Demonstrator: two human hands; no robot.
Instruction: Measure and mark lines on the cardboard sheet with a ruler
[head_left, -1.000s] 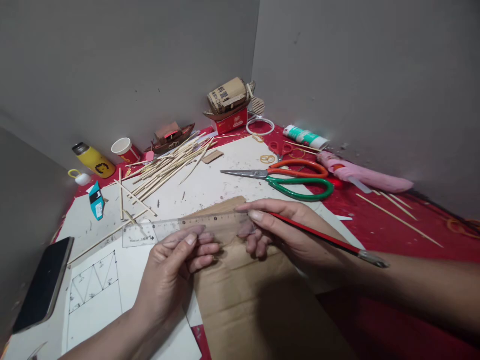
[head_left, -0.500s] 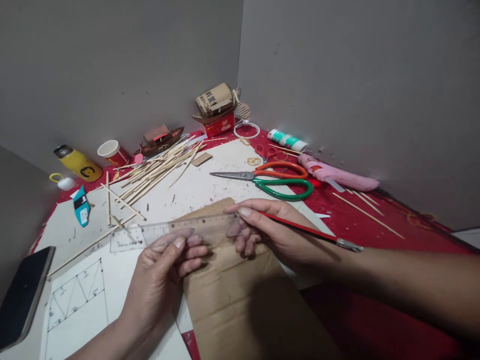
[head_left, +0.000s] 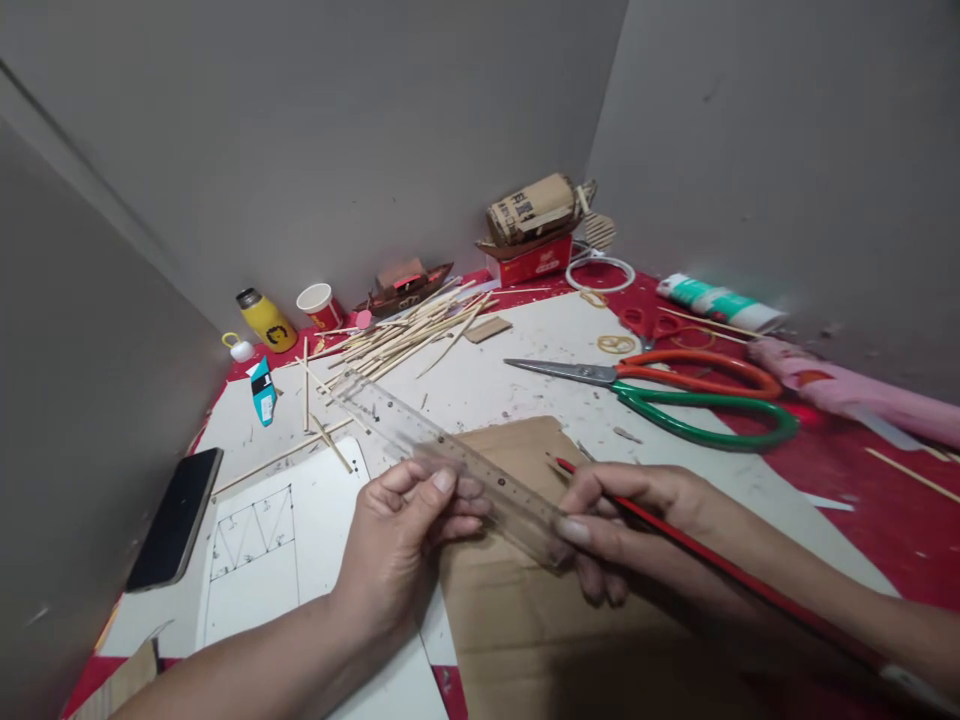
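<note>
Above the littered red tabletop, between grey walls, I have the left hand pinching a ruler, the right hand its end and a pencil.

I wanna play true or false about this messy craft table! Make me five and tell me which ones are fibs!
1. The left hand holds a clear ruler. True.
2. The right hand holds a green pencil. False: it holds a red pencil.
3. The big scissors have one orange handle and one green handle. True.
4. The phone is to the right of the zigzag drawing. False: it is to the left.
5. The yellow bottle is left of the paper cup. True.
</note>
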